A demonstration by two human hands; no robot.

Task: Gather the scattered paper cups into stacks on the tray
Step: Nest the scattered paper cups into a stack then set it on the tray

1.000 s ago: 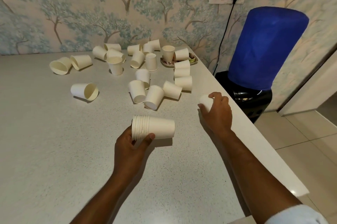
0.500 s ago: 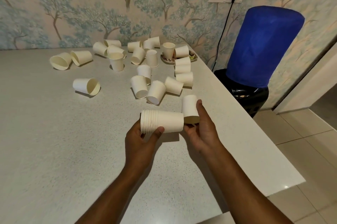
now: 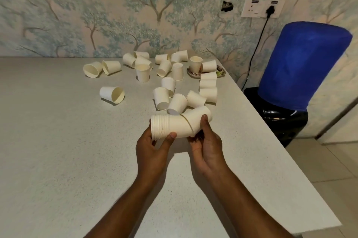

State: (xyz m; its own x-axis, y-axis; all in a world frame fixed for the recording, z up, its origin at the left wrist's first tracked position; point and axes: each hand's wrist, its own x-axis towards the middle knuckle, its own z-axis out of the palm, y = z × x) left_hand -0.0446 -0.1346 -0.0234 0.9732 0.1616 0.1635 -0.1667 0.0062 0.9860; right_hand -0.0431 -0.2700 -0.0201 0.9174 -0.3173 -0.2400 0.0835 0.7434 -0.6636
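My left hand (image 3: pixel 153 148) grips a sideways stack of white paper cups (image 3: pixel 166 126) near its rim end, a little above the table. My right hand (image 3: pixel 205 144) holds a single paper cup (image 3: pixel 199 116), tilted, with its mouth over the narrow end of the stack. Several loose paper cups (image 3: pixel 170 90) lie scattered behind, most on their sides, a few upright. A small patterned tray (image 3: pixel 191 73) sits at the far right by the wall with an upright cup (image 3: pixel 196 63) on it.
The grey speckled table (image 3: pixel 67 150) has its right edge close to my right arm. A water dispenser with a blue-covered bottle (image 3: pixel 302 63) stands beyond that edge. One cup (image 3: pixel 112 94) lies apart on the left.
My right hand picked a cup up from the table's right side and brought it left to the narrow end of the stack. The stack rose slightly toward it.
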